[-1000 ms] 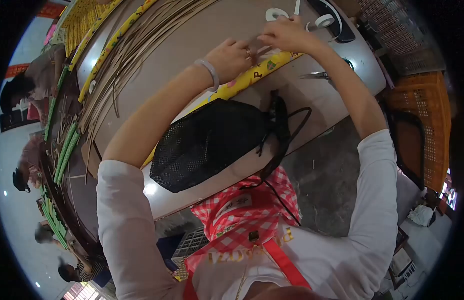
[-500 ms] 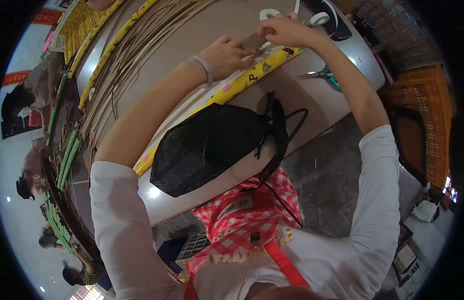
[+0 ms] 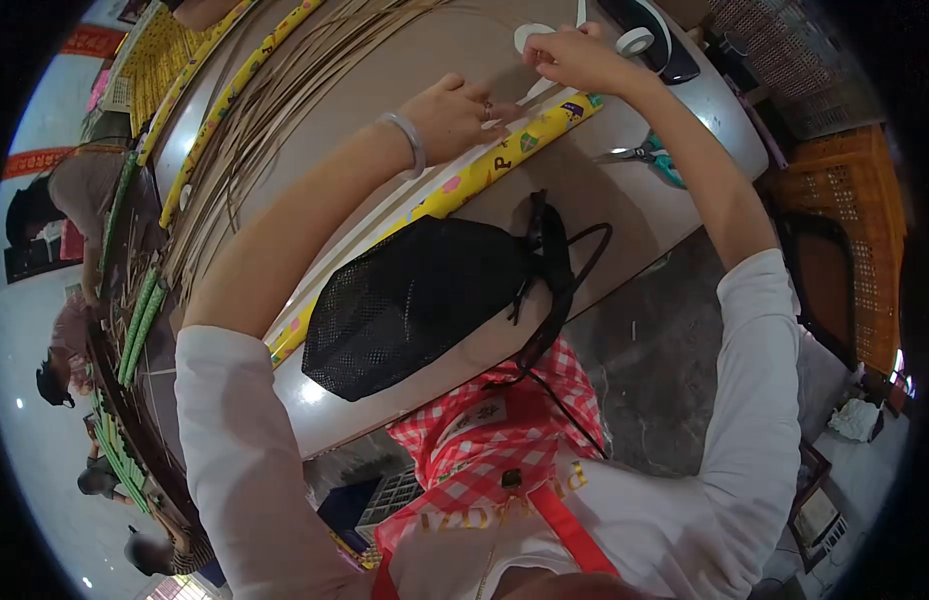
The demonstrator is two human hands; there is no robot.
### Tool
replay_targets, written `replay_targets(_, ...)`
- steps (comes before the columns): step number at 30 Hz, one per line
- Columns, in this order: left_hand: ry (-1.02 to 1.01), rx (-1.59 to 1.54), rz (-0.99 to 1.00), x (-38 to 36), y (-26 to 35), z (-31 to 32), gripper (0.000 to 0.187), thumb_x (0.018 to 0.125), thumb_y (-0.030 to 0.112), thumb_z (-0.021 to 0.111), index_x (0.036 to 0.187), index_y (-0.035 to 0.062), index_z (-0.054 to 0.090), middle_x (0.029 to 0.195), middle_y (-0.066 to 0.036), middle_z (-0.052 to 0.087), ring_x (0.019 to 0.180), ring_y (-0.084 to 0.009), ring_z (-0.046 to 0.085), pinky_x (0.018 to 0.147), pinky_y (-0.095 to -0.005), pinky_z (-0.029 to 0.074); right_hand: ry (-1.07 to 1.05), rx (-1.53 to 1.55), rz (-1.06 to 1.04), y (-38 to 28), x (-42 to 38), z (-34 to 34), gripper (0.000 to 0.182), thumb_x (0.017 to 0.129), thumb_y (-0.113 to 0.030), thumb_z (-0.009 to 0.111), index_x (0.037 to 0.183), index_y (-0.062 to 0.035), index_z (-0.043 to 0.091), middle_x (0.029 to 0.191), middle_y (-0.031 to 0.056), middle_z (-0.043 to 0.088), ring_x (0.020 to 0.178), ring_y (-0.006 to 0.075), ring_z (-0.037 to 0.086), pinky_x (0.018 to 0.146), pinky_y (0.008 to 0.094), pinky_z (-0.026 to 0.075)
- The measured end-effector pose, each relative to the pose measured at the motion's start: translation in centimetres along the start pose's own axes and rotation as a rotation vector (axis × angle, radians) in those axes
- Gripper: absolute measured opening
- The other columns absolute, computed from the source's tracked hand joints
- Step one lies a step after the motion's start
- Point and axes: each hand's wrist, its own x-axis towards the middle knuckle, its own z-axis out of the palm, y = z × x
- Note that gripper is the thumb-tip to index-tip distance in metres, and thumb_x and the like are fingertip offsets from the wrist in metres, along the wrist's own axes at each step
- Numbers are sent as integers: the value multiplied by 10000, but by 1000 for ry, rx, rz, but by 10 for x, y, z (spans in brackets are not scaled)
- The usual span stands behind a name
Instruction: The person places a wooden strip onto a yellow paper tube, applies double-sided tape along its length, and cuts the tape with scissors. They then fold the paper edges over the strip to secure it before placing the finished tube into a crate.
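My left hand (image 3: 453,120), with a pale bangle at the wrist, lies with its fingers stretched out along the upper edge of a yellow printed paper tube (image 3: 520,148). A narrow pale strip runs along that edge, partly under the hand. My right hand (image 3: 577,60) is closed in a pinch above the tube's right end, beside a roll of white tape (image 3: 533,40). What its fingertips hold is too small to make out. A black mesh bag (image 3: 415,305) with a cord lies across the lower part of the tube.
Scissors with teal handles (image 3: 665,160) lie right of the tube. A second white tape roll (image 3: 635,42) sits by a black object (image 3: 653,35). Long thin strips (image 3: 275,110) and more yellow tubes (image 3: 225,95) cover the table's left. Several people work beyond, near green tubes (image 3: 143,315).
My right hand has shifted very slightly to the left, still pinched. The left hand stays stretched out in nearly the same place. The view has moved a little.
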Motion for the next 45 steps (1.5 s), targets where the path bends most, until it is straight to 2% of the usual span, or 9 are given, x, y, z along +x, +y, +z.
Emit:
replay_targets(7,71,55,53,4,-4,-1,336,818,129,480,1109,248,596,1212,50,522,1037,-159,453,872,-329,339,16,-8,15,-5,-1,-4,120,819,-172,498,919,-185,564,794,-43,586,874,142,507,895,374,239)
replay_targets(9,-26,15,50,7,-5,-4,334,815,118,483,1102,246,599,1083,47,576,1038,-147,455,856,-330,340,13,0,27,-5,0,-4,116,822,-172,499,918,-184,564,794,-42,584,874,139,505,894,371,240)
replay_targets(13,-131,-19,43,11,-5,-7,253,859,175,454,1045,225,618,1119,85,557,1047,-128,455,862,-321,348,71,-17,-15,-1,2,2,109,832,-184,497,920,-184,562,797,-42,584,880,141,500,892,367,241)
replay_targets(19,34,-81,111,17,-16,7,278,809,118,512,1019,245,643,1049,73,592,997,-153,471,840,-337,342,38,-80,63,-11,3,-14,107,837,-195,495,920,-174,559,810,-37,584,903,157,497,886,367,255)
replay_targets(21,-108,-26,126,20,-19,4,332,875,262,472,1200,253,539,998,67,605,1005,-134,485,892,-318,326,27,-111,68,-9,4,-17,107,836,-196,497,919,-168,558,818,-33,584,919,158,497,884,373,265)
replay_targets(24,-125,-63,105,23,-19,0,355,885,289,460,1235,243,508,957,39,622,993,-136,501,891,-322,328,150,-195,20,-5,7,-17,91,836,-155,491,900,-149,555,867,-24,579,942,164,505,878,384,292)
replay_targets(38,-165,-127,74,26,-19,5,389,892,336,443,1260,216,477,932,-44,622,988,-177,530,905,-375,343,463,-554,-157,130,-4,-41,105,840,-114,479,904,-132,561,918,2,573,958,167,513,889,393,299)
replay_targets(43,-211,-177,0,27,-13,-9,388,879,317,463,1256,227,482,965,-67,612,1002,-185,527,930,-398,343,571,-683,-221,41,-33,-46,112,842,-99,474,905,-126,562,935,12,571,964,169,516,893,396,301)
replay_targets(45,-225,-218,-26,27,-13,-10,390,872,316,470,1254,238,485,982,-69,607,1027,-189,516,931,-393,342,324,-237,-297,13,-44,-31,150,837,-56,460,934,-83,571,981,55,559,963,208,526,887,375,340)
